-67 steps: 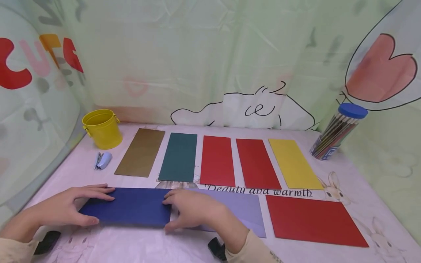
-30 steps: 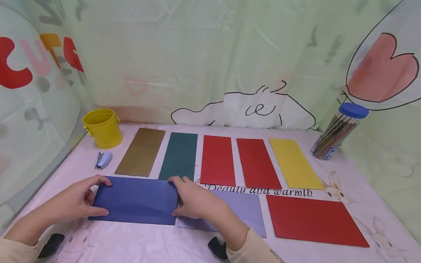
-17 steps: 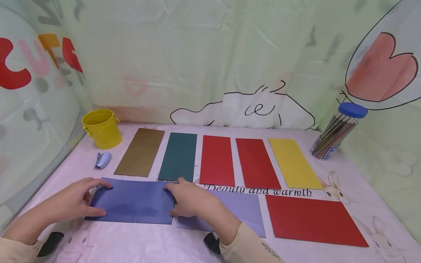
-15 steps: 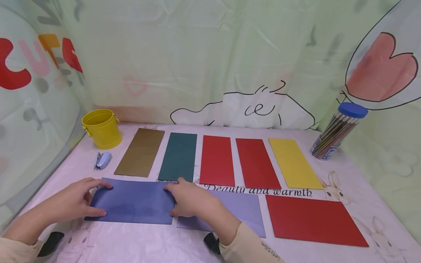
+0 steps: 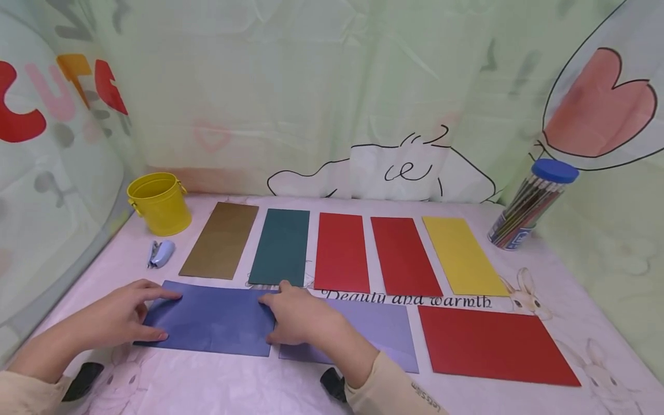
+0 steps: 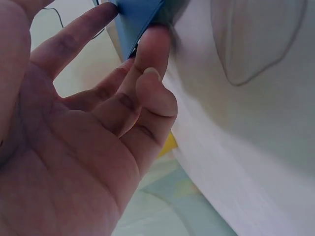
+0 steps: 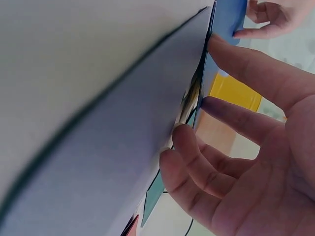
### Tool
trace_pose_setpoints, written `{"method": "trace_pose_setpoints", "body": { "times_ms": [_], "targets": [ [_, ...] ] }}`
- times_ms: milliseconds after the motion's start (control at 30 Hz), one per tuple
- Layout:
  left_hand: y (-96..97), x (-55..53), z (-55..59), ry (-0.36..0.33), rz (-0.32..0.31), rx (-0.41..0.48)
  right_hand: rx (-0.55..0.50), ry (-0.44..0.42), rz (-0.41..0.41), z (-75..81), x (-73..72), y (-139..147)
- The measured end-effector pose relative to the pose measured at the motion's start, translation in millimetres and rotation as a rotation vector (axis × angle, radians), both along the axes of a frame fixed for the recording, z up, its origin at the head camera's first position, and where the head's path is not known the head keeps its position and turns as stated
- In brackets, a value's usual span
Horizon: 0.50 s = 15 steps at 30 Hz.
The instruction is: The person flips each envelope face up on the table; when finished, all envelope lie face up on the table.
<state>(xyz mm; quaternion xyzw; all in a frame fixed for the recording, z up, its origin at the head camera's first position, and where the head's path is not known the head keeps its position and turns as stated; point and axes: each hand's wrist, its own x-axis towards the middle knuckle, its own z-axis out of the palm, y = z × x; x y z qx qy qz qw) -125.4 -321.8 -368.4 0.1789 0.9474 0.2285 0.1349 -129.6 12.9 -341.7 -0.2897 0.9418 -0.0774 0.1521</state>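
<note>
A blue rectangular card (image 5: 215, 320) lies between the two hands at the front left in the head view. My left hand (image 5: 116, 314) holds its left end, index finger on top and thumb at the near corner. In the left wrist view, other fingers (image 6: 153, 51) reach beneath the blue edge. The right hand (image 5: 306, 316) grips the opposite short edge between thumb and index finger. In the right wrist view its remaining fingers (image 7: 184, 172) bend below that edge. Partly under the right hand and wrist is a lilac card (image 5: 381, 331), flat on the table.
To the right lies a wide red card (image 5: 498, 346). Behind are a brown card (image 5: 220, 241), a green card (image 5: 280, 246), two red cards (image 5: 341, 252) and a yellow card (image 5: 464, 255). A yellow bucket (image 5: 161, 204), pale blue stapler (image 5: 161, 253) and pencil tub (image 5: 531, 204) stand farther out.
The blue card was raised and tilted after lying flat, then lowered slightly and shifted left. Its surface looks lighter now. Both hands moved with it; the other cards stayed put.
</note>
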Motion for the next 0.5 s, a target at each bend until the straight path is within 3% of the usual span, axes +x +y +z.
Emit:
{"method": "trace_pose_setpoints", "body": {
  "times_ms": [233, 367, 500],
  "targets": [
    [0.9, 0.8, -1.4, 0.017, -0.005, -0.054, 0.023, 0.015, 0.013, -1.8, -1.4, 0.6],
    [1.2, 0.5, -0.8, 0.049, -0.035, -0.089, 0.022, 0.011, 0.015, -2.7, -1.4, 1.8],
    [4.4, -1.9, 2.1, 0.039, -0.055, -0.115, 0.007, 0.012, 0.03, -3.3, -0.8, 4.1]
  ]
}}
